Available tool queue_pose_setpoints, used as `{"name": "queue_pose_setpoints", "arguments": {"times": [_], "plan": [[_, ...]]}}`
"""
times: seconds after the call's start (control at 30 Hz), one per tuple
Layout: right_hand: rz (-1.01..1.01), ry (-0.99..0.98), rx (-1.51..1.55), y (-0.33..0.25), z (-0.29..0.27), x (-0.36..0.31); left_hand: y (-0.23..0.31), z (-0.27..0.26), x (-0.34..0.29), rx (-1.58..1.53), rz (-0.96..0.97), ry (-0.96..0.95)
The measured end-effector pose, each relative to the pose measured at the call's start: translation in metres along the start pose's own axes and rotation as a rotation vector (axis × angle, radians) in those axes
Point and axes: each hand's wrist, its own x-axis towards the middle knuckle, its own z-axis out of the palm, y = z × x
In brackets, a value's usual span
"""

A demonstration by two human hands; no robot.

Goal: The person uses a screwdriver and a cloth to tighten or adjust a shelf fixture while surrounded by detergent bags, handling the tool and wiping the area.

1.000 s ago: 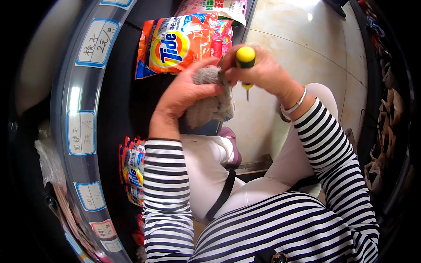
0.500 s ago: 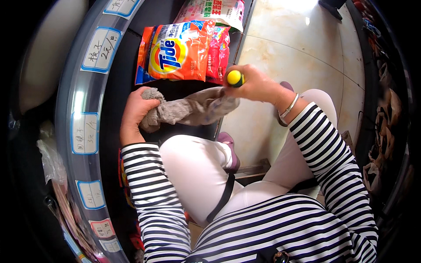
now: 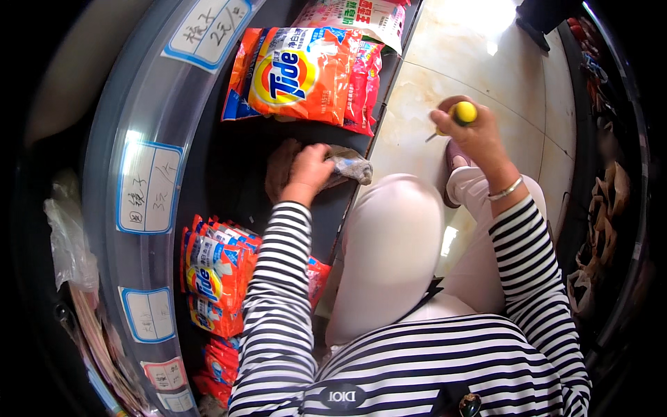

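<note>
Grey cloth [image 3: 342, 167] being pressed flat on dark lower shelf [image 3: 229, 174] by left hand [image 3: 310, 169], fingers closed over it, as if for wiping. Yellow-handled screwdriver [image 3: 456, 116] being gripped in right hand [image 3: 472, 135], kept aside over tiled floor [image 3: 486, 55]. 1 orange detergent bag [image 3: 299, 73] lying just behind cloth.

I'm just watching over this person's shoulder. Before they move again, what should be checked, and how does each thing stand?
1. Left hand has hold of the grey cloth: ok, the hand rests on it on the dark shelf.
2. Right hand grips the yellow-handled screwdriver: ok, held over the pale floor.
3. Screwdriver tip pointing away from the legs: cannot tell.
4. Orange detergent bags lie apart from the cloth: ok.
5. Cloth fully on the shelf: not ok, one end reaches the edge.
</note>
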Motion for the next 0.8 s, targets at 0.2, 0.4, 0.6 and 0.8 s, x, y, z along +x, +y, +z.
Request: {"name": "queue_pose_setpoints", "arguments": {"times": [0.2, 0.4, 0.6, 0.8], "plan": [[0.128, -0.036, 0.354, -0.005, -0.017, -0.016, 0.013, 0.073, -0.005, -0.687, -0.195, -0.145], [-0.55, -0.176, 0.111, -0.051, 0.006, -0.022, 0.131, -0.07, -0.024, -1.382, -0.098, -0.295], [-1.0, -0.324, -0.464, -0.088, 0.049, -0.05, 0.119, -0.113, -0.059, -1.863, -0.102, -0.413], [-1.143, -0.481, -0.609, -0.083, 0.06, -0.074, 0.104, -0.112, -0.104, -1.847, -0.213, -0.298]]}}
